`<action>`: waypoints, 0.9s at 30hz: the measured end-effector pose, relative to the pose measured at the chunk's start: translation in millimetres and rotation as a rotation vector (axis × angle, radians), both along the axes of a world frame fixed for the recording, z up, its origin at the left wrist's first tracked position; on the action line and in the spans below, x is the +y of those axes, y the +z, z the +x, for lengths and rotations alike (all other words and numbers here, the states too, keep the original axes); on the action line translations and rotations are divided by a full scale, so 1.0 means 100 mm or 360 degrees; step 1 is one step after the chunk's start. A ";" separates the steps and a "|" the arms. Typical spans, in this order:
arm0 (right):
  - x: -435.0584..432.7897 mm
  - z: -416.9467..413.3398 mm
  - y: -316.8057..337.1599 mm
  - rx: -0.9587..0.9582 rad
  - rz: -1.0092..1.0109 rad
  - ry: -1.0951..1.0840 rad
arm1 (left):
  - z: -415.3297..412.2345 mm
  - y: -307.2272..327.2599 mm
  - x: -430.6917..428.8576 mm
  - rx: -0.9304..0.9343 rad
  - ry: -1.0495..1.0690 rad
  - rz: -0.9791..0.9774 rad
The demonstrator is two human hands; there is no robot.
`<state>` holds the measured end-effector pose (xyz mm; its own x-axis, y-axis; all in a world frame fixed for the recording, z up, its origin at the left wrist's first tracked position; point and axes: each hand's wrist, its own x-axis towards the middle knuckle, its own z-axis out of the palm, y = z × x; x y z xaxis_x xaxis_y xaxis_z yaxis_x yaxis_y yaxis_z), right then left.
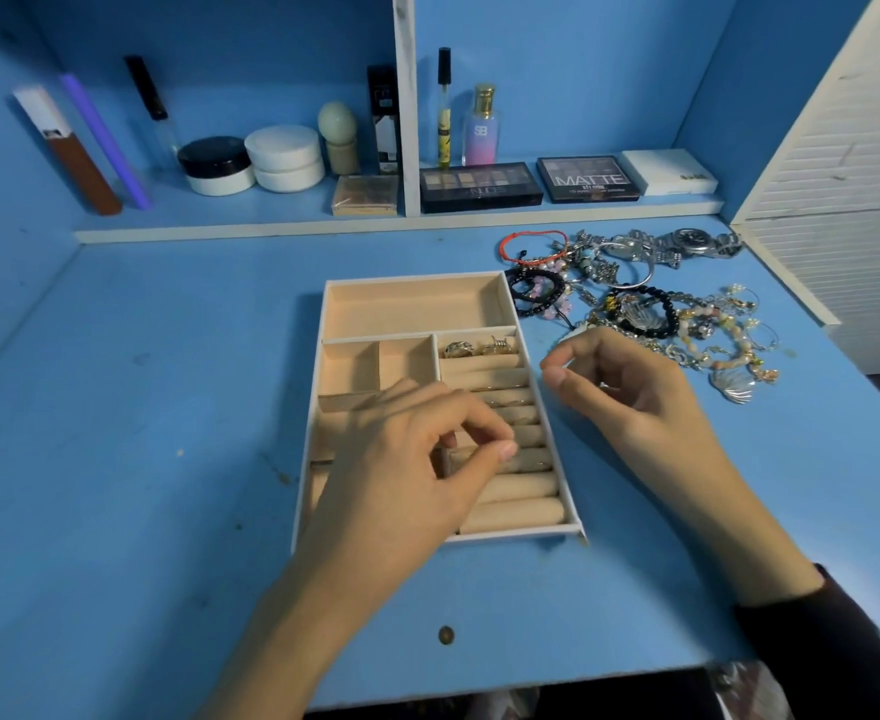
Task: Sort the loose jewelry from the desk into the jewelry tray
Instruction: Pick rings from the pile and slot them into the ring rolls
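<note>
Blue walls [271,39] enclose a blue surface [157,407], a white-edged shelf [245,232] with a divider [405,96], and a white louvred cabinet [843,174].

I have both hands palm-down and well apart. The left hand [417,459] sits nearer the body, its fingers curled and its thumb tip meeting its forefinger. The right hand [630,402] is farther out, its fingers loosely curled and its thumb and forefinger tips nearly touching. I can't tell whether either pinches anything small. The left forearm [292,615] is bare. A dark sleeve [832,646] covers the right forearm behind the wrist.
</note>
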<state>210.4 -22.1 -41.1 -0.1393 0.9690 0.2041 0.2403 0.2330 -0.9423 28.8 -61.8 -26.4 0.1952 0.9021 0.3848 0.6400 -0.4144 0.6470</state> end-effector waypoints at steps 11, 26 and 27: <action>-0.01 0.03 0.00 -0.0079 0.0037 -0.0007 | -0.03 -0.04 -0.07 0.0244 -0.0181 -0.0179; -0.01 0.03 -0.02 -0.0121 0.0085 -0.0002 | -0.03 0.17 -0.01 0.0523 -0.0326 -0.0242; -0.01 0.03 -0.02 -0.0121 0.0084 -0.0001 | -0.03 0.17 -0.01 0.0525 -0.0328 -0.0249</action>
